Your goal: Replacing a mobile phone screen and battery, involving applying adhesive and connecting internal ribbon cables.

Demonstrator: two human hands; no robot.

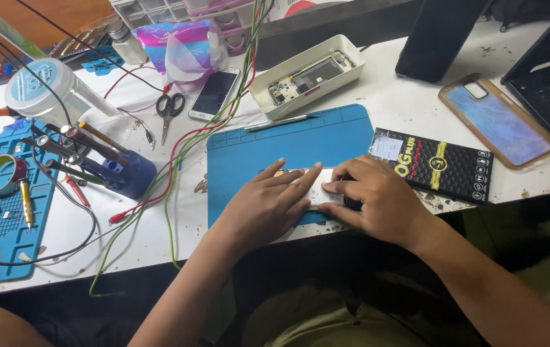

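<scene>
Phone (317, 189) at blue mat (301, 138) near edge — both hands (265, 205) (371, 196) pressing it flat, grip open.

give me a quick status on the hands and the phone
Left hand flat on phone, right hand pressing its right end. Phone on blue mat. Black packet beside right hand, nothing blocking.

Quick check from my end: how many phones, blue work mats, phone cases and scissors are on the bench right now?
Phones: 3: white phone under both hands, whole phone by the scissors, opened phone in the white tray
Blue silicone work mats: 2
Translucent phone cases: 1
Black-handled scissors: 1
Total: 7
</scene>
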